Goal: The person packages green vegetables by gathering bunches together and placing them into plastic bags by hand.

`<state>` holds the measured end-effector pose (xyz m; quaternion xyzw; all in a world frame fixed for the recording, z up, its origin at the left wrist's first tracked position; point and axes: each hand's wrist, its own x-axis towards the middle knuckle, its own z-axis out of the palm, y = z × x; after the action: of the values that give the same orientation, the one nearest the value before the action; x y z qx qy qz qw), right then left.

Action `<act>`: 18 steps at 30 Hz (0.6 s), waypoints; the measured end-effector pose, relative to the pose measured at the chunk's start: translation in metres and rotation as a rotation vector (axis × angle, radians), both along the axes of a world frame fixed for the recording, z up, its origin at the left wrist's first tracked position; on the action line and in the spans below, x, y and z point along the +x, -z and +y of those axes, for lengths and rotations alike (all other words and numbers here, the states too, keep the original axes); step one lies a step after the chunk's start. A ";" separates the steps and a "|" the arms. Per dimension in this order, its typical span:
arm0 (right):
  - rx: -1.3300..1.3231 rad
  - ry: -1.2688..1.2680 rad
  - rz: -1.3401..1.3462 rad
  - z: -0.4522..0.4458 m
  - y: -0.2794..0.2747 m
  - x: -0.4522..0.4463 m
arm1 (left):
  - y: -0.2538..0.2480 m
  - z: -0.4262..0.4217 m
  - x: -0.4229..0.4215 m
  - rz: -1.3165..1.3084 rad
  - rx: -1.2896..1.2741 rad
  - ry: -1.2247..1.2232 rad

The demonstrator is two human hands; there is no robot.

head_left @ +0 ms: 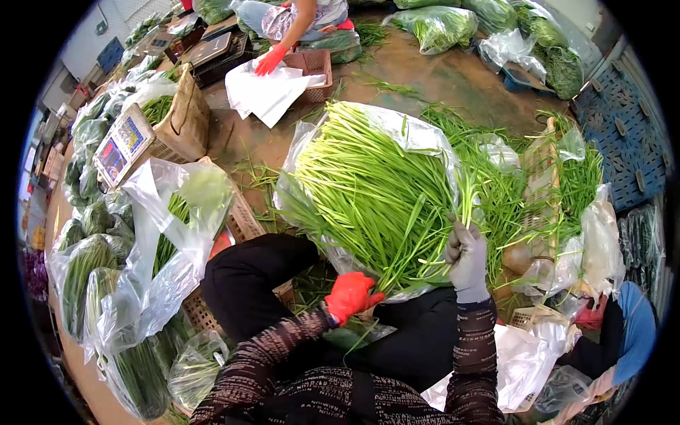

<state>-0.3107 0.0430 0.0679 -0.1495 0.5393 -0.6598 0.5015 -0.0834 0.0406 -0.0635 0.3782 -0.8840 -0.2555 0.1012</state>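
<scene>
A large heap of garlic chives [368,191] lies in front of me on an opened clear plastic bag [423,133]. My right hand [467,258], in a grey glove, is closed around a small bunch of chives [466,195] that stands up at the heap's right edge. In a red glove, my left hand [350,299] is at the heap's near edge, above my lap. Its fingers are curled together close to some leaf tips; what they pinch, if anything, is too small to make out. A thin blade hangs below that hand.
Loose chives and a plastic crate [542,191] lie on the right. Bagged greens and a scale [124,149] stand left. Ahead, a co-worker's red-gloved hand [270,61] touches a white sheet [265,92] by a brown crate [315,67]. Another person sits at right.
</scene>
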 end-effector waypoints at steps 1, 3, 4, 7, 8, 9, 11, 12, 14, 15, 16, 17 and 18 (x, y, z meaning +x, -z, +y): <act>0.016 -0.008 0.028 0.001 -0.001 0.003 | 0.001 0.001 -0.008 0.009 0.034 -0.010; 0.054 0.003 0.044 0.002 -0.002 0.009 | 0.012 -0.005 -0.013 0.108 0.212 -0.069; 0.056 0.006 0.048 0.004 -0.001 0.009 | 0.015 -0.007 -0.015 0.202 0.392 -0.133; 0.036 -0.059 -0.043 0.014 0.002 0.010 | 0.007 -0.014 -0.003 0.409 0.866 -0.346; 0.036 -0.067 -0.046 0.017 0.005 0.014 | 0.002 -0.019 0.005 0.583 1.021 -0.404; 0.020 -0.110 -0.126 0.020 0.009 0.020 | -0.021 -0.023 0.011 0.685 1.176 -0.425; 0.052 -0.186 -0.293 0.027 0.026 0.032 | -0.031 -0.021 0.023 0.789 1.245 -0.475; 0.165 -0.200 -0.092 0.029 0.022 0.051 | -0.036 -0.021 0.027 0.894 1.322 -0.514; 0.274 -0.277 -0.106 0.034 0.039 0.078 | -0.044 -0.017 0.032 0.878 1.307 -0.541; 0.343 -0.257 -0.143 0.036 0.042 0.093 | -0.042 -0.012 0.032 0.889 1.244 -0.506; 0.413 -0.234 -0.179 0.037 0.043 0.105 | -0.047 -0.009 0.030 0.900 1.183 -0.470; 0.403 -0.244 -0.241 0.038 0.042 0.109 | -0.052 -0.004 0.024 0.785 1.137 -0.517; 0.394 -0.254 -0.302 0.040 0.040 0.113 | -0.057 -0.001 0.023 0.785 1.141 -0.515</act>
<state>-0.1981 0.0830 0.0277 -0.0153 0.5532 -0.4890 0.6743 -0.0604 0.0400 -0.0066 0.4483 -0.3960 -0.7600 0.2542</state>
